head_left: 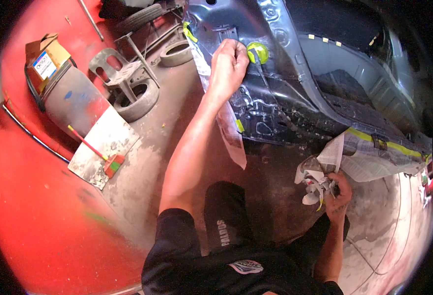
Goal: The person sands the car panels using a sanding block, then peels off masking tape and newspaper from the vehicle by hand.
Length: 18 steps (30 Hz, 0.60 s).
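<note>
My left hand [230, 61] is up against a dark, glossy car body panel [270, 91], its fingers drawn together in a pinch beside a small bracket. Whatever lies between those fingertips is hidden. Just right of them a round opening is covered with yellow-green masking tape [257, 52], and a dark cable hangs below it. My right hand [339, 192] is lower down, closed around a wad of crumpled newspaper [316, 183] with bits of tape in it. Newspaper sheets [364, 160] hang from the sill under a yellow tape strip [384, 143]. Another masking sheet [230, 135] hangs along the panel's left edge.
Along the red wall [44, 206] stands a bin-like container [74, 96] with a cardboard box [47, 61] on top. Nearby are a plastic chair [120, 71], tyres [137, 102], and a red-handled brush [112, 164] on a pale board [91, 160]. A cable crosses the floor at right.
</note>
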{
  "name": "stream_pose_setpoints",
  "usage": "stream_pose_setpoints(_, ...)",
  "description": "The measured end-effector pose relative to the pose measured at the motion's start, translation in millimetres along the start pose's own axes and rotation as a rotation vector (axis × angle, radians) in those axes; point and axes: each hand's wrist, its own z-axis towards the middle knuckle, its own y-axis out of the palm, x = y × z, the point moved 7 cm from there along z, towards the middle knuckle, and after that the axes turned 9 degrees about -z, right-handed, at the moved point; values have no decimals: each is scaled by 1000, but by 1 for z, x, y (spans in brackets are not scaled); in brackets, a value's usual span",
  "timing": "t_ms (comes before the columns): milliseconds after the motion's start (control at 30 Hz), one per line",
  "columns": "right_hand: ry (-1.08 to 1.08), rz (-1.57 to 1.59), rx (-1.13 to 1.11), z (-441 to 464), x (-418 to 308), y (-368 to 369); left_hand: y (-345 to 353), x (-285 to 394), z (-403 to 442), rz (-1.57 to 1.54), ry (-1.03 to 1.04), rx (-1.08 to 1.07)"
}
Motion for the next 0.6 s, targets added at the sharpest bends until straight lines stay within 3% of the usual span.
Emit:
stream_pose_setpoints(267, 49, 15, -36, 4, -2, 1, 4, 0, -12, -38, -66, 167)
stream_pose_setpoints(367, 11, 52, -39, 7, -3, 0, 9, -7, -19, -244, -220, 187)
stream_pose_setpoints(467, -31, 58, -41, 7, -1, -1, 14, -22, -21, -406, -239, 211)
stream_pose_setpoints(600, 64, 35, -72, 5, 8, 2, 13, -29, -24, -570, -315, 156)
